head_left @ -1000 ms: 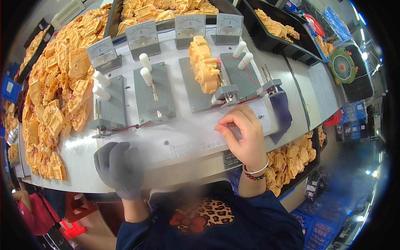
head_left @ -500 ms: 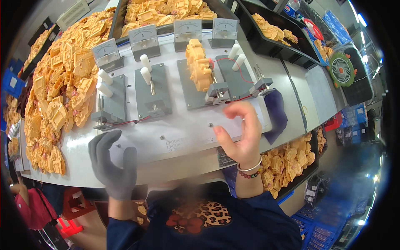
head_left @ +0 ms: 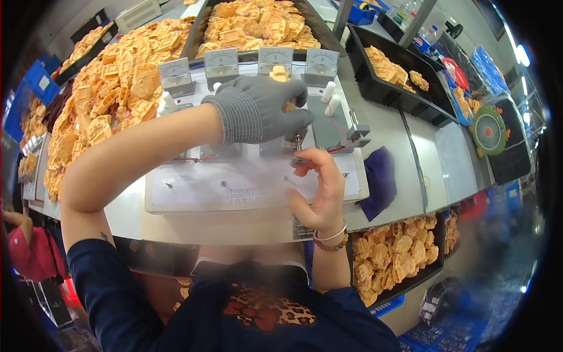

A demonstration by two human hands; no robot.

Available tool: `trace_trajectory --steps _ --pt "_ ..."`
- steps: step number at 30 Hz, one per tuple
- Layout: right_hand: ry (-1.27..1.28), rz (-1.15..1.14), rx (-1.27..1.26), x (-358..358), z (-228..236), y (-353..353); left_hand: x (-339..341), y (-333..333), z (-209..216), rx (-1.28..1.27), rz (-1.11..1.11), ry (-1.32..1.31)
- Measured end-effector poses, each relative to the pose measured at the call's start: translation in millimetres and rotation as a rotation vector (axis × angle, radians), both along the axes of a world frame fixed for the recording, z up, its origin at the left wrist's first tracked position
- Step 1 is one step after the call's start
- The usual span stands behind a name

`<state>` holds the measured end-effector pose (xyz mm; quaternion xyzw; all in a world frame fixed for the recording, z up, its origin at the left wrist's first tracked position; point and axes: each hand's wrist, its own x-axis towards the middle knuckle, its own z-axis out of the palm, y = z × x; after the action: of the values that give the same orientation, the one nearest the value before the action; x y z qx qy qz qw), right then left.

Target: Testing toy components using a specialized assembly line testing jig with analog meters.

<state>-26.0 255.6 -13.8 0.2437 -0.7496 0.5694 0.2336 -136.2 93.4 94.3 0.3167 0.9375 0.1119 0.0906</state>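
Observation:
My left hand (head_left: 267,108), in a grey knit glove, reaches across the white test board (head_left: 193,196). Its fingers close round a yellow-orange plastic housing (head_left: 280,73) on the third grey fixture; most of that housing is hidden under the glove. My bare right hand (head_left: 321,196) is just below, its curled fingertips touching the fixture's small metal spring-pin clamp (head_left: 298,142). The right thumb stands apart from those fingers. To the right, a grey fixture (head_left: 325,132) carries white pegs (head_left: 333,104), a thin red wire and another pin clamp (head_left: 356,134).
Analog meters (head_left: 274,61) line the board's back edge. Heaped housings (head_left: 111,94) cover the table at left. Black trays (head_left: 404,97) of housings stand behind and at right, another (head_left: 396,258) lower right. A dark purple cloth (head_left: 380,182) and green fan (head_left: 488,130) lie rightward.
My left hand has swung from the board's front left up onto the housing and closed round it. My right hand has come to the metal clamp. The view has shifted slightly.

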Motion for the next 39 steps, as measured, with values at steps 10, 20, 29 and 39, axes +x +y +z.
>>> trace_trajectory --steps 10,20,29,39 --pt "-0.026 0.020 0.006 -0.5 -4.8 -3.5 -176.0 -81.5 3.9 1.005 0.274 -0.365" --pt "-0.023 -0.278 -0.036 5.1 -6.3 -14.5 -69.2 -202.2 -15.4 0.166 0.155 0.812" --pt "0.136 0.115 0.116 32.6 14.6 -95.6 2.5 -300.9 -134.2 -0.100 0.528 0.698" --pt "-0.164 0.256 0.099 -2.1 12.0 -166.7 5.5 -285.0 -76.1 0.441 0.505 0.437"
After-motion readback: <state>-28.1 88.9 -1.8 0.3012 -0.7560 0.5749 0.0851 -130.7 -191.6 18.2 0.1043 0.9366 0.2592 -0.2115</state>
